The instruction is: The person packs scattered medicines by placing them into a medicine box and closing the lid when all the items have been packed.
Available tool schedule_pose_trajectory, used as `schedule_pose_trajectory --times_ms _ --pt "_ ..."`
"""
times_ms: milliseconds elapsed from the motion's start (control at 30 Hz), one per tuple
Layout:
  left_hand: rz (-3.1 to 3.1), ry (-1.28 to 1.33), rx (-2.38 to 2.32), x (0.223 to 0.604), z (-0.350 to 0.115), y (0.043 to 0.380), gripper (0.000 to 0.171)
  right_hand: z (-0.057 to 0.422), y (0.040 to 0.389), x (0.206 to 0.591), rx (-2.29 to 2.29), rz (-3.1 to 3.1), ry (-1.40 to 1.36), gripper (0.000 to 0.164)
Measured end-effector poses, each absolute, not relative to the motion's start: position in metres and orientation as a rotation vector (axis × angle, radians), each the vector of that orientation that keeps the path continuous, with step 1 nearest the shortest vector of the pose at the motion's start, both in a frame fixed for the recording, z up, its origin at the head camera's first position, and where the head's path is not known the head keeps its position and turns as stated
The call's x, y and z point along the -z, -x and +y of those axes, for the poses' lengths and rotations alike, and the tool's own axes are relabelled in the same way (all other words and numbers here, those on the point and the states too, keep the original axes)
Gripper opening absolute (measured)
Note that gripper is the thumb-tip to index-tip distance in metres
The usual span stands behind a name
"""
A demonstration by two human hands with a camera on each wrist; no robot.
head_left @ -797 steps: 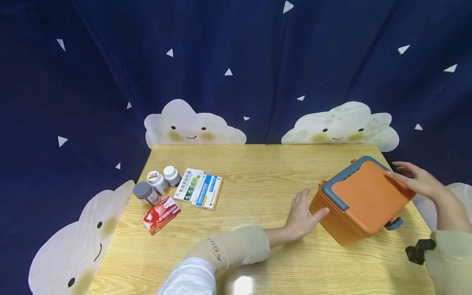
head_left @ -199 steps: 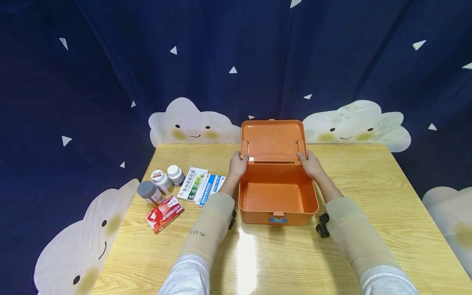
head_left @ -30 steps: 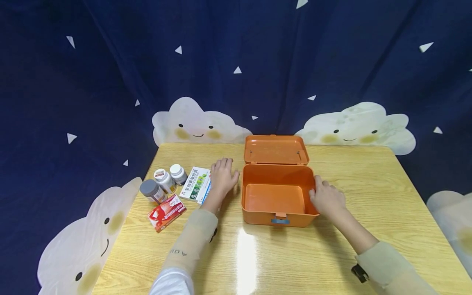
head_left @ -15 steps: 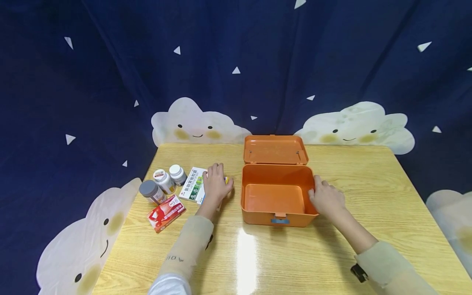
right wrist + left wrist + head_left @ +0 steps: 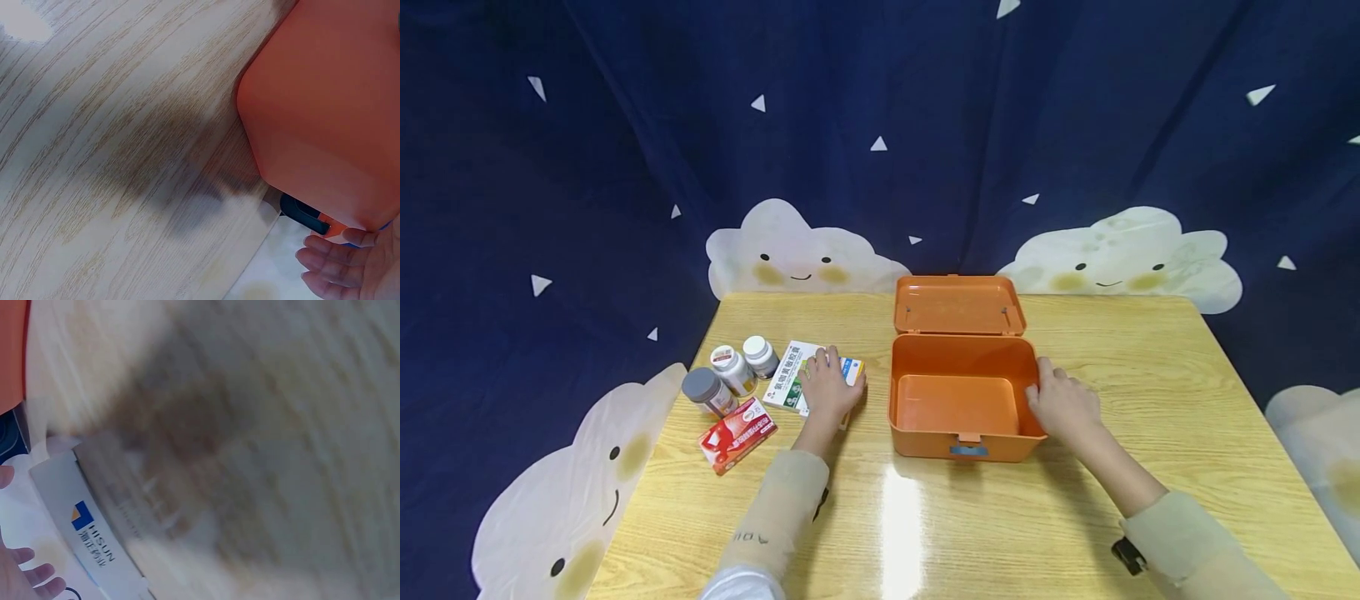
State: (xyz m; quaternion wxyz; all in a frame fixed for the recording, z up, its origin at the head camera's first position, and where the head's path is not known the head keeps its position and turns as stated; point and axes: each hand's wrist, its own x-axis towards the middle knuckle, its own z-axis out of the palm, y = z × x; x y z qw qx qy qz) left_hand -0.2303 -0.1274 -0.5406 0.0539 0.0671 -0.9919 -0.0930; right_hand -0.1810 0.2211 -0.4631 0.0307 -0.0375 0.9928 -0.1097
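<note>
Over the blue-and-white medicine box (image 5: 852,368) my left hand (image 5: 829,390) is spread, partly covering it; contact is unclear. A green-and-white medicine box (image 5: 786,382) lies beside it, to the left. In the left wrist view, the fingers are apart near the side of a white carton (image 5: 94,531) marked HISUN. My right hand (image 5: 1066,406) grips the right wall of the orange storage box (image 5: 925,442), thumb inside the rim. That box stands with its lid (image 5: 958,304) folded back and its interior bare. In the right wrist view, fingertips (image 5: 322,265) show beside its orange wall.
Left of the cartons stand a grey-capped bottle (image 5: 711,393) and two white-capped bottles, one a white bottle (image 5: 733,371) and one a smaller bottle (image 5: 761,358). A red medicine box (image 5: 737,435) lies before them. A patterned dark blue curtain (image 5: 865,100) hangs behind the wooden table (image 5: 1150,375).
My left hand has moved left and nearer, from beside the storage box to over the blue-and-white medicine box. My right hand stays at the right wall. Earlier, the storage box was closed at the right.
</note>
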Motion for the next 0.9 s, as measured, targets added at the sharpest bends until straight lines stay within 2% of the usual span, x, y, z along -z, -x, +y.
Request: schedule_pose_trajectory --times_ms 267,900 --pt "-3.067 -0.283 0.350 0.550 -0.131 0.223 0.089 0.221 0.181 0.463 0.341 3.057 0.118 0.041" --pt "-3.065 -0.343 0.365 0.555 -0.128 0.213 0.089 0.221 0.181 0.464 0.349 3.071 0.118 0.040"
